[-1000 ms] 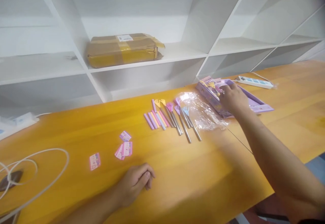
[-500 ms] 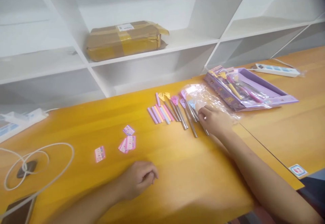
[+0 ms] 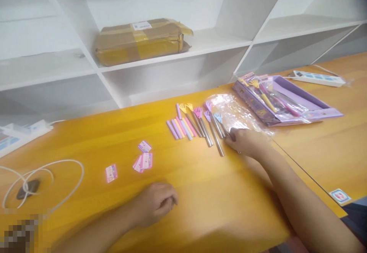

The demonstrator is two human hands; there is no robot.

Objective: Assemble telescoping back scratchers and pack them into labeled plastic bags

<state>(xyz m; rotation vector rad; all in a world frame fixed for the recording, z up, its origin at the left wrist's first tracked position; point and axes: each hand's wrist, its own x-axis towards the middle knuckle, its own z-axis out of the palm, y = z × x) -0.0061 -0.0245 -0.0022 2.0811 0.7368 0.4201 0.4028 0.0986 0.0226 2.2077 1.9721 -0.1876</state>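
My right hand (image 3: pixel 247 142) is closed around the metal rod of a back scratcher at the right end of a row. The fingers hide much of that rod. Beside it on the table lie several more back scratchers with hand-shaped heads, among them a blue one (image 3: pixel 218 117), a pink one (image 3: pixel 197 111) and a yellow one (image 3: pixel 182 109). Pastel handle tubes (image 3: pixel 179 128) in purple, pink, orange and blue lie to their left. My left hand (image 3: pixel 159 203) rests curled near the front of the table, with nothing visible in it.
Small printed cards (image 3: pixel 146 161) lie left of centre. Clear plastic wrap (image 3: pixel 233 111) sits beside a purple box (image 3: pixel 304 92) holding packaged scratchers. A white cable (image 3: pixel 82 169) loops at left. Power strips (image 3: pixel 318 78) lie at the back. A taped carton (image 3: pixel 140 44) is on the shelf.
My right hand has shifted slightly right and down, its fingers now lower on the rod. My left hand has stayed in place. The view has moved slightly.
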